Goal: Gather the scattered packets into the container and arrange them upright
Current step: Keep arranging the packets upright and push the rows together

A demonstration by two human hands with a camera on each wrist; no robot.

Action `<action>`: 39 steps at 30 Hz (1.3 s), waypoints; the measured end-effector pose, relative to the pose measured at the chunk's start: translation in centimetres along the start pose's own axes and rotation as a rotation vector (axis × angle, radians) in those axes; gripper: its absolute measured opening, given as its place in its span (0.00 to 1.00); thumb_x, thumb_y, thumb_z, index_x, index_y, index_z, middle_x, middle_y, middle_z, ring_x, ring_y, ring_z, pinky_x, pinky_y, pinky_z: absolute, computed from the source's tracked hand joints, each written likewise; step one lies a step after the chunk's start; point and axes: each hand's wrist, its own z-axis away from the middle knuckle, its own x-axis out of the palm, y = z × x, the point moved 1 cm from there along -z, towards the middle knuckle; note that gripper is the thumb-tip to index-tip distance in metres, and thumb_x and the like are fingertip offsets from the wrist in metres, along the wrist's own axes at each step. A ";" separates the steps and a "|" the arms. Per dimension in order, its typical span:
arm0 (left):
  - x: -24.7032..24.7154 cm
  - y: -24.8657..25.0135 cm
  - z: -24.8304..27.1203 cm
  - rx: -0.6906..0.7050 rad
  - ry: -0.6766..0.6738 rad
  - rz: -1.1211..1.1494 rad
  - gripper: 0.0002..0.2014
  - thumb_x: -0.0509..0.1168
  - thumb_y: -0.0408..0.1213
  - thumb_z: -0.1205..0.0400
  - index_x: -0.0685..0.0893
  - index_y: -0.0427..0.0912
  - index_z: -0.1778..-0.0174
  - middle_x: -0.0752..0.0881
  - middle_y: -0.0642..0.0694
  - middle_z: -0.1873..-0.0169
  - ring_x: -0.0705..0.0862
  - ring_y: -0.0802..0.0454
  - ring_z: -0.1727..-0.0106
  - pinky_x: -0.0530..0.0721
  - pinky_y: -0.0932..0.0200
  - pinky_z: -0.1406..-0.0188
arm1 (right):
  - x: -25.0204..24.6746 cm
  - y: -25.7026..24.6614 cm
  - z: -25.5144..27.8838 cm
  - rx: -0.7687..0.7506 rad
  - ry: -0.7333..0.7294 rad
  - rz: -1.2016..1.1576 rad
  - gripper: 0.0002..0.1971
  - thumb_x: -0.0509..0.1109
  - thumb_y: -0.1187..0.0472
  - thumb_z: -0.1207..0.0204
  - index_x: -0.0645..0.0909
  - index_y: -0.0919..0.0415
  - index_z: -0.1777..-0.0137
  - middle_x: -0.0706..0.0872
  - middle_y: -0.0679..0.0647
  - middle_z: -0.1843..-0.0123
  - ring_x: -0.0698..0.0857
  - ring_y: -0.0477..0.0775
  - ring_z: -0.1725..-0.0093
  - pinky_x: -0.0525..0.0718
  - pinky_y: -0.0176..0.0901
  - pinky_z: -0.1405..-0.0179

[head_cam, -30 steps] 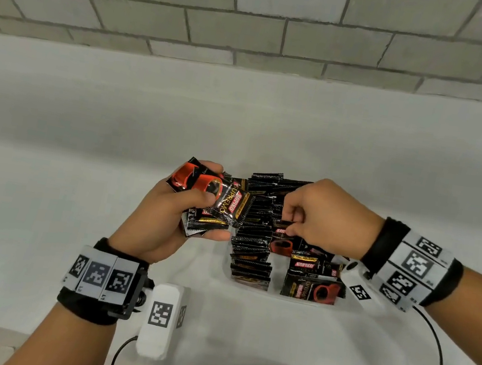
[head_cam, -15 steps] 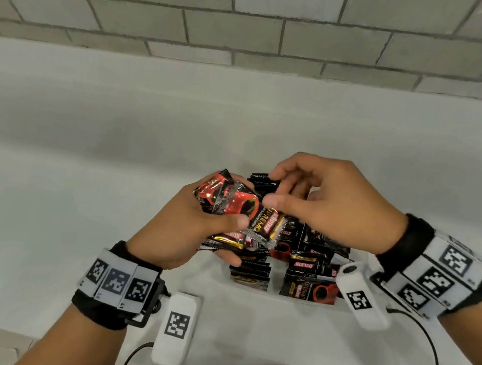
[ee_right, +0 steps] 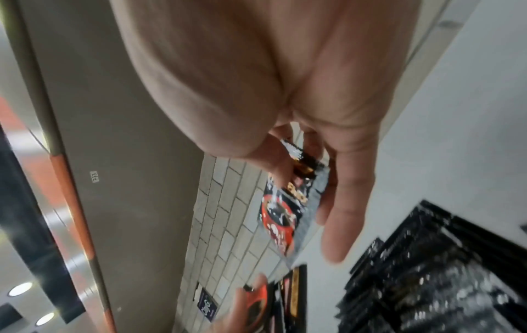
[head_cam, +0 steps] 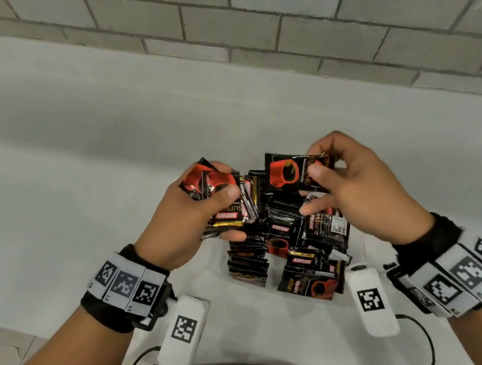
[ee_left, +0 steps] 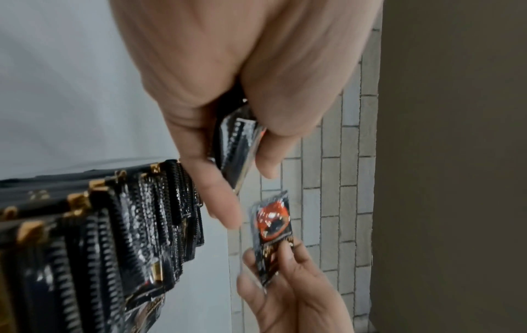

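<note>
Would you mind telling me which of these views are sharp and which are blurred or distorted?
Head view: sharp, evenly lit, brick courses bowed by the wide lens. Left wrist view: single packet soft, palm near. Right wrist view: motion-blurred, glare specks on the filed packets.

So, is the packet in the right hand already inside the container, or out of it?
Out. The right hand pinches the single packet in the air above the packets standing in the container.

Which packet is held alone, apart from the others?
The packet pinched by the right hand, above the container; the left hand grips a bunch.
</note>
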 end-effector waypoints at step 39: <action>0.9 0.9 0.0 -0.029 -0.213 -0.181 0.24 0.75 0.29 0.25 0.82 0.43 0.32 0.91 0.39 0.42 0.93 0.38 0.45 0.90 0.47 0.68 | 2.3 -0.6 0.0 -0.139 -0.171 0.192 0.27 0.86 0.51 0.34 0.83 0.43 0.35 0.89 0.48 0.58 0.89 0.50 0.63 0.89 0.43 0.57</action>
